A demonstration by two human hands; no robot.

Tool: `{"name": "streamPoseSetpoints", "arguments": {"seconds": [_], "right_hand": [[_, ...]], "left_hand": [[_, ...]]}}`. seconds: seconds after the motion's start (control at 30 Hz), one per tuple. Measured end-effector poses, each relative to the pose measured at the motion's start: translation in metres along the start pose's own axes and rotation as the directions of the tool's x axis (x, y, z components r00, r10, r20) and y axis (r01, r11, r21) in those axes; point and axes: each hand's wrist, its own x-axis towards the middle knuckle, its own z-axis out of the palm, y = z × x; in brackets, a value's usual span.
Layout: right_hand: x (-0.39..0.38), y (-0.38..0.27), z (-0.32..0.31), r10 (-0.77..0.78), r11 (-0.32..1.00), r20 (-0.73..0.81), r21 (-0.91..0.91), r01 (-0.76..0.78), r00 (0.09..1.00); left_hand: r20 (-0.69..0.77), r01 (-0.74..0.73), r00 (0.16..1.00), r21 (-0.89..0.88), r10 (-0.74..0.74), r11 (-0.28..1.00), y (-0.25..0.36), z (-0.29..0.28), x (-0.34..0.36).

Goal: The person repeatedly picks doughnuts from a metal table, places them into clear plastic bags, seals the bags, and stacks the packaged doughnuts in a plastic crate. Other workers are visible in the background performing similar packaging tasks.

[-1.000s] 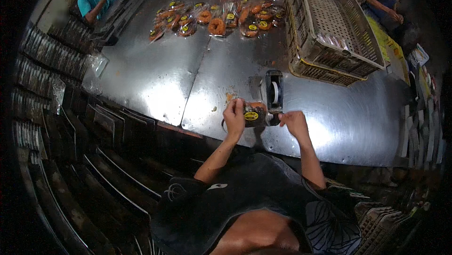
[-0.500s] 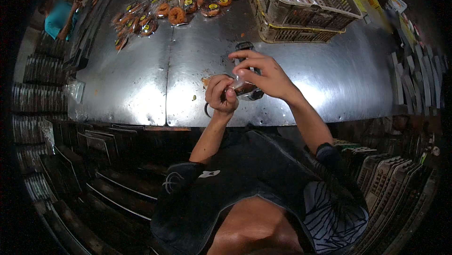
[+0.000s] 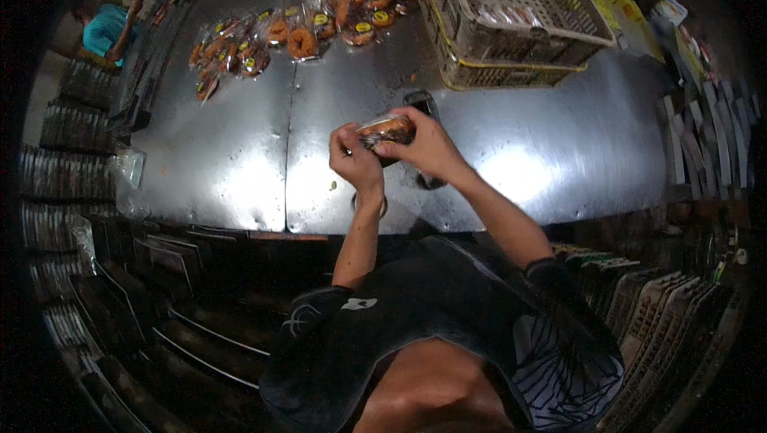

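Between my two hands, just above the metal tabletop, is a brown doughnut in a clear plastic bag (image 3: 385,131). My left hand (image 3: 357,160) is closed on its left end, fingers curled. On the other end my right hand (image 3: 425,144) grips it, thumb at the near side and fingers over the top. A dark device (image 3: 421,101) lies under and behind my right hand, mostly hidden, so its kind is unclear. By my left wrist, a dark ring (image 3: 382,208) shows partly on the table.
Several bagged doughnuts (image 3: 302,43) with yellow labels lie at the far left of the metal table (image 3: 216,145). Stacked plastic crates (image 3: 511,73) stand at the far right, some clear wrappers inside. Dark trays (image 3: 184,253) fill racks below left. Another person (image 3: 108,32) is at far left.
My right hand has come down from above the bag onto its right end. The bagged doughnut has risen slightly and shifted left, now showing between both hands.
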Motion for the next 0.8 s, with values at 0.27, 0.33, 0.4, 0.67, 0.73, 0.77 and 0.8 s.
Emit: {"name": "streamPoseSetpoints", "arguments": {"seconds": [0.27,0.33,0.4,0.67,0.73,0.77,0.8], "right_hand": [[0.001,0.049,-0.028,0.428,0.334,0.016,0.926,-0.175,0.904],[0.008,0.080,-0.049,0.428,0.523,-0.140,0.844,-0.119,0.893],[0.022,0.110,-0.057,0.341,0.844,-0.298,0.514,-0.151,0.892],[0.040,0.144,-0.034,0.326,0.945,-0.138,0.039,-0.324,0.935],[0.038,0.134,-0.036,0.254,0.967,-0.134,0.015,-0.254,0.958],[0.040,0.127,-0.037,0.362,0.932,-0.129,0.023,-0.362,0.923],[0.043,0.119,-0.039,0.399,0.917,-0.106,0.022,-0.399,0.911]], "left_hand": [[0.695,-0.444,0.572,-0.184,0.436,0.877,-0.026,0.034,-0.006],[0.600,-0.433,0.741,0.085,0.301,0.897,-0.063,0.053,0.039],[0.468,-0.372,0.862,0.317,0.198,0.872,-0.107,0.070,0.102],[0.321,-0.355,0.935,0.869,0.153,0.344,-0.244,0.105,0.304],[0.394,-0.425,0.905,0.830,0.161,0.360,-0.258,0.097,0.321],[0.391,-0.436,0.900,0.805,0.194,0.402,-0.258,0.092,0.326],[0.390,-0.410,0.910,0.803,0.140,0.432,-0.255,0.084,0.326]]}}
